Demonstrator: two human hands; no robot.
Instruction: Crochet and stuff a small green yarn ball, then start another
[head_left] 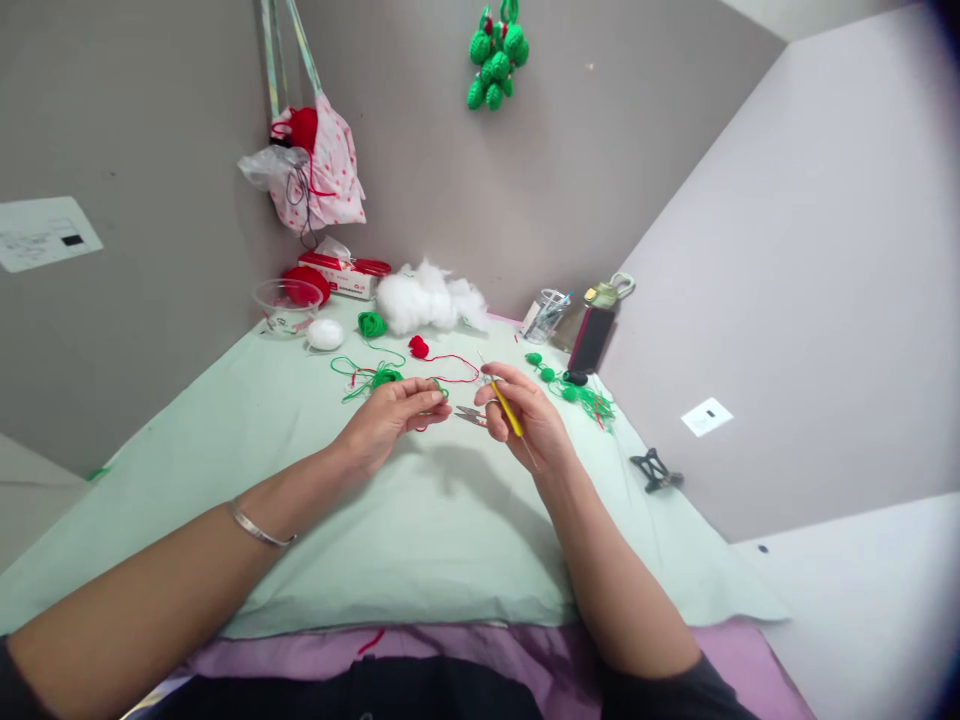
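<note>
My left hand (397, 415) pinches a small piece of green yarn work (441, 391) between thumb and fingers, most of it hidden. A bit of red yarn shows just below those fingers. My right hand (529, 415) is closed around a crochet hook with a yellow handle (507, 408), its thin tip pointing up and away. Between the hands lie metal thread snips (470, 414), partly covered by my right fingers. Beyond them, a red yarn strand runs from a small red piece (419, 347). Loose green yarn (386, 377) is beside my left hand.
White stuffing (431, 300), a tissue box (352, 277), a plastic bowl (289, 318) and a white ball (325, 334) stand at the back. To the right are green crocheted balls (570, 394), a clear cup (546, 318), a bottle (592, 338) and a black stand (655, 470).
</note>
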